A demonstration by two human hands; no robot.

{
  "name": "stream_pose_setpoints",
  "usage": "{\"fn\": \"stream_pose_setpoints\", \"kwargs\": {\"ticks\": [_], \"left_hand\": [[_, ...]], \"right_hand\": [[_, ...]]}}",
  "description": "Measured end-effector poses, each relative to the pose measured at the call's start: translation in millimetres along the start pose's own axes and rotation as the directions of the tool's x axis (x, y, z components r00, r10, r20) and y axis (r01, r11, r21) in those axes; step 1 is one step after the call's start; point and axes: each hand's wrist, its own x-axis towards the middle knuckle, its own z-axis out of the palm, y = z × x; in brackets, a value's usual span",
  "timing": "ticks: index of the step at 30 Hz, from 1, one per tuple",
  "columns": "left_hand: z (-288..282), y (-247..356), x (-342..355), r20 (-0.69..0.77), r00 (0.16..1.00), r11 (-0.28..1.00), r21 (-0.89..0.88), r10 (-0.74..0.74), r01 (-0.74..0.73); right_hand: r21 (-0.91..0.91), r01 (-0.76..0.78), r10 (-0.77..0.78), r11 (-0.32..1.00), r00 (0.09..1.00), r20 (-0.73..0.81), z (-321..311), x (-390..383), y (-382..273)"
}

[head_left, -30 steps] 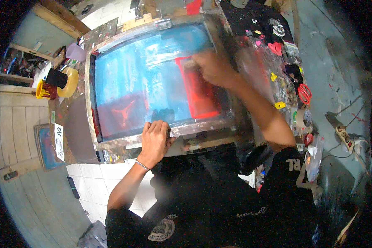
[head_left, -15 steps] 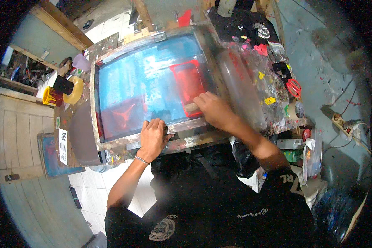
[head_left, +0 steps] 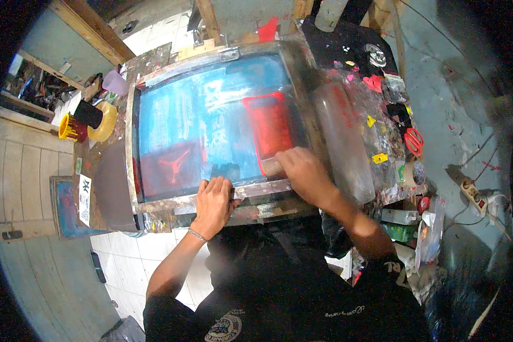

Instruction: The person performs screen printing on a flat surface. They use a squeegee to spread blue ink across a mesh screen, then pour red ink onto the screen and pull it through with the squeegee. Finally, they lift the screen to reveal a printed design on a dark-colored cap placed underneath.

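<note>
A screen-printing frame (head_left: 132,131) with blue mesh lies on the worktable in front of me. Red ink (head_left: 268,122) covers an upright rectangle on the mesh's right side. At that patch's near end, my right hand (head_left: 305,174) is closed around a small squeegee (head_left: 272,167), its blade down on the mesh. Bent over the near rail of the frame, the fingers of my left hand (head_left: 214,202) grip it, with the thumb partly hidden below. A darker reddish area with a light figure (head_left: 174,165) shows at the mesh's lower left.
Ink containers (head_left: 74,126) and a tape roll (head_left: 102,121) stand left of the frame. To its right are a clear plastic sheet (head_left: 347,142), red-handled scissors (head_left: 414,141) and ink-stained scraps. Black printed cloth (head_left: 353,51) lies at the far right. A power strip (head_left: 473,194) hangs right.
The squeegee in my right hand has slid slightly nearer to me, to the red patch's near end. My left hand keeps its hold on the rail. The whole view has shifted a little.
</note>
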Motion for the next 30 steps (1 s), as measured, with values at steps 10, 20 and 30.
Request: {"fn": "stream_pose_setpoints", "kwargs": {"ticks": [10, 20, 30], "left_hand": [[-0.6, -5.0, 2.5, -0.021, 1.0, 0.996, -0.088, 0.007, -0.009], [1.6, -7.9, 3.0, -0.004, 1.0, 0.992, -0.125, -0.012, 0.012], [5.1, -7.1, 0.7, -0.032, 0.999, 0.998, -0.06, 0.016, -0.017]], "right_hand": [[0.314, -0.017, -0.016, 0.949, 0.995, 0.099, 9.7, 92.5, 79.6], [0.048, 0.025, -0.024, 0.999, 1.0, -0.016, 24.0, 151.1, 110.5], [0.187, 0.047, -0.057, 0.981, 0.997, 0.049, 9.1, 61.2, 56.3]]}}
